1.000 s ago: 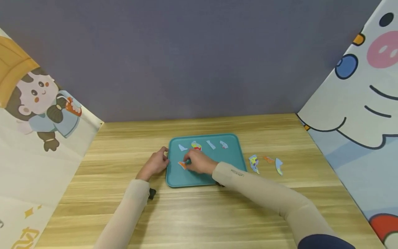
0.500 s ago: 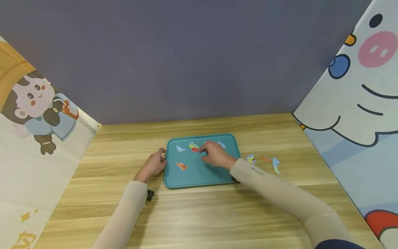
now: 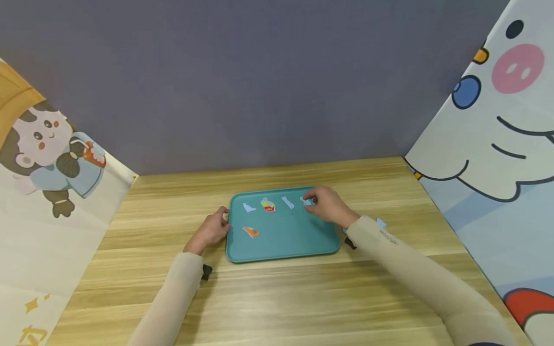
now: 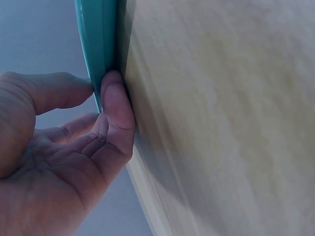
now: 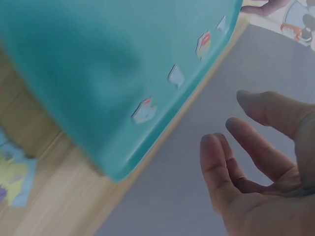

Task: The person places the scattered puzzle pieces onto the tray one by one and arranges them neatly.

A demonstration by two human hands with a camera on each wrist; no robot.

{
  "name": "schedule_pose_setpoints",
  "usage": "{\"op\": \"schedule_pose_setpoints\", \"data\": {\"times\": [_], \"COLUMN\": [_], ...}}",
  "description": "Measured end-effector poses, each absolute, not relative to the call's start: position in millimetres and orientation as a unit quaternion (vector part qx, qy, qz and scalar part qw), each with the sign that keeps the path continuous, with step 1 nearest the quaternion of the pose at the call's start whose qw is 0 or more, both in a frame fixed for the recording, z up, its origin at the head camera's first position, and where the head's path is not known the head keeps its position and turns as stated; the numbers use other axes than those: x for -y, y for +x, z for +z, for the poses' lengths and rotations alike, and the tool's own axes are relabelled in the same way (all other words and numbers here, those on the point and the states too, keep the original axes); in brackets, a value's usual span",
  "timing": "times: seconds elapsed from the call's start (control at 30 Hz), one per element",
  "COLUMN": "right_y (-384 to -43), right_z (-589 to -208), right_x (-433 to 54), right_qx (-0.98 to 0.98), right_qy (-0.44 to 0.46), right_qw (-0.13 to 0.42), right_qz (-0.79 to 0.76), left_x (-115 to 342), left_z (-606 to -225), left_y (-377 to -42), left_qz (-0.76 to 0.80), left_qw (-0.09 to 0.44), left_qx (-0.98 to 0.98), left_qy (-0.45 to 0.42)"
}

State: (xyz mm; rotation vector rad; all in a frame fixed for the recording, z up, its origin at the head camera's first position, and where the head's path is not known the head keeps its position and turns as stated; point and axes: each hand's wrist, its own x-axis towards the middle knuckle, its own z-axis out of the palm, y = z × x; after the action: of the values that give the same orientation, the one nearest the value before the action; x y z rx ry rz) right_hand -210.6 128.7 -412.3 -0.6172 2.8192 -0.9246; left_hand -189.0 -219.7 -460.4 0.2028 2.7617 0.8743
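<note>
A teal tray (image 3: 283,242) lies on the wooden table. My left hand (image 3: 211,229) grips its left rim; in the left wrist view the thumb is on one side and a curled finger under the edge. Along the tray's back lie flat irregular pieces: a pale blue one (image 3: 248,207), a yellow-and-red one (image 3: 268,205), a pale strip (image 3: 287,202) and a small blue-white one (image 5: 145,110). An orange piece (image 3: 251,232) is nearer the front left. My right hand (image 3: 330,205) hovers by the blue-white piece; its wrist view shows fingers spread, holding nothing.
More flat pieces lie on the table right of the tray, mostly hidden by my right forearm; one pale blue tip (image 3: 381,222) shows, and a yellow-and-blue piece (image 5: 15,174) appears in the right wrist view. A grey wall (image 3: 268,96) stands behind the table, printed panels at both sides.
My right hand has let go of the orange piece at the tray's front left, then moved right across the tray to the back right piece. My left hand stays on the rim.
</note>
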Motion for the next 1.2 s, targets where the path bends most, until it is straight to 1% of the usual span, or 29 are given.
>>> {"op": "schedule_pose_setpoints", "data": {"times": [0.2, 0.33, 0.5, 0.7, 0.83, 1.2], "right_y": [-209.8, -206.8, -203.3, -201.7, -198.6, -191.5], "right_z": [-418.6, -421.6, -429.5, -445.2, -453.6, -460.8], "right_x": [-153.4, -172.8, -198.4, -222.8, -229.5, -230.4], "right_qx": [-0.936, -0.941, -0.950, -0.958, -0.957, -0.957], "right_qy": [-0.188, -0.162, -0.136, -0.124, -0.125, -0.110], "right_qw": [0.037, 0.039, 0.063, 0.105, 0.119, 0.109], "right_qz": [-0.297, -0.295, -0.274, -0.236, -0.233, -0.247], "left_x": [220.2, 222.4, 223.2, 221.8, 221.7, 220.8], "left_z": [-462.8, -465.7, -466.9, -464.6, -463.6, -464.1], "left_y": [-191.3, -193.0, -193.7, -192.4, -192.3, -192.7], "left_qz": [0.301, 0.299, 0.297, 0.300, 0.298, 0.299], "left_qw": [0.123, 0.121, 0.117, 0.119, 0.120, 0.124], "left_qx": [-0.944, -0.945, -0.946, -0.944, -0.944, -0.944], "left_qy": [0.060, 0.059, 0.063, 0.066, 0.068, 0.063]}}
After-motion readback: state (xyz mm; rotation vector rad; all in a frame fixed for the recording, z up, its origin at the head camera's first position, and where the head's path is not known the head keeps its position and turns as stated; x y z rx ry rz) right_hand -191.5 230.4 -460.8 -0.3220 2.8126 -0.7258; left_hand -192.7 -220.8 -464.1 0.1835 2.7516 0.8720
